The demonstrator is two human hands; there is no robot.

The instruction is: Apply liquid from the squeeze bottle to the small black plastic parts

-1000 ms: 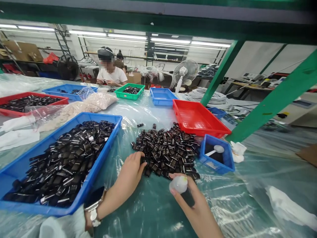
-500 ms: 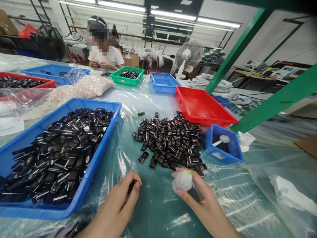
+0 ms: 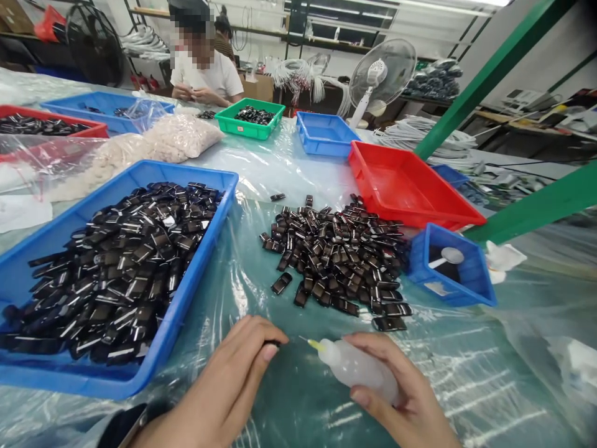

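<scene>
From where I stand, a cloudy white squeeze bottle (image 3: pixel 362 371) lies tilted in the right hand (image 3: pixel 403 392), its yellow-based needle (image 3: pixel 313 344) pointing toward the left hand (image 3: pixel 233 373). There, a small black piece (image 3: pixel 274 343), mostly hidden, pokes out, apart from the needle's tip.

Bright overhead light (image 3: pixel 495 2), glare streaking plastic sheeting (image 3: pixel 241 289), right edge blurred
</scene>
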